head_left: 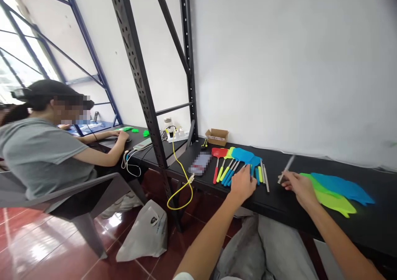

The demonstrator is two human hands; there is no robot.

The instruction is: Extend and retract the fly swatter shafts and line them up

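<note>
My right hand (299,187) pinches a thin metal rod (290,164), which slants up above the black table. Right of that hand lie flat plastic fly swatter heads: blue ones (341,185) overlapping green-yellow ones (338,204). My left hand (243,185) is closed at the row of assembled fly swatters, its fingertips down among the handles; what they hold is hidden. The row has a red swatter (219,152), yellow ones, and blue swatters (242,154). Just right of my left fingers are a blue grip (257,175), a yellow grip (260,174) and loose metal rods (266,178).
A phone (200,164) on a yellow cable (176,160) lies left of the swatters. Behind stands a small cardboard box (217,136). A black rack post (139,73) separates me from a seated person (46,147). A white bag (145,232) rests on the floor.
</note>
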